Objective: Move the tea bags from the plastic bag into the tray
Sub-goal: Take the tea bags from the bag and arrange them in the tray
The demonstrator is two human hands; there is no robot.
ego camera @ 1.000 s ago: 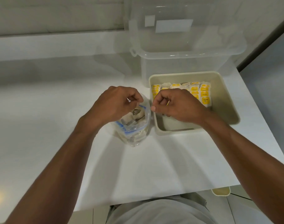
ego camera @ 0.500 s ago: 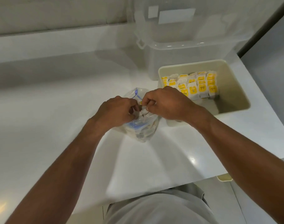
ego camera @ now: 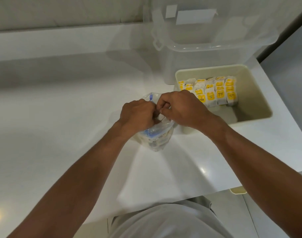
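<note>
Task is looking partway done, maybe abt half, judging by what's showing. The tray is sitting on the white surface at 2 o'clock from the plastic bag, just beside it. It's already holding several neat rows of yellow-labelled tea bags, packed against its 12 o'clock wall. Its 6 o'clock half is showing bare floor, so there's room for more. The plastic bag is standing near the centre of the surface, and pale sachets are showing bunched through the clear film at its 6 o'clock end, so a fair batch is waiting to go across; can't tell the count. Both hands are working at the bag's mouth. The left hand is curling its fingers and pinching the top edge on the 9 o'clock side, and the right hand is doing likewise on the 3 o'clock side, w/ knuckles nearly touching. Whether the right fingers are also catching a sachet or a string I can't tell, as the pinch is hidden. Nothing is travelling btwn bag and tray right now. A clear storage box is sitting at 12 o'clock of the tray; touching or not, can't tell. What's left, prob.: spreading the mouth, reaching in, carrying the sachets over.
</note>
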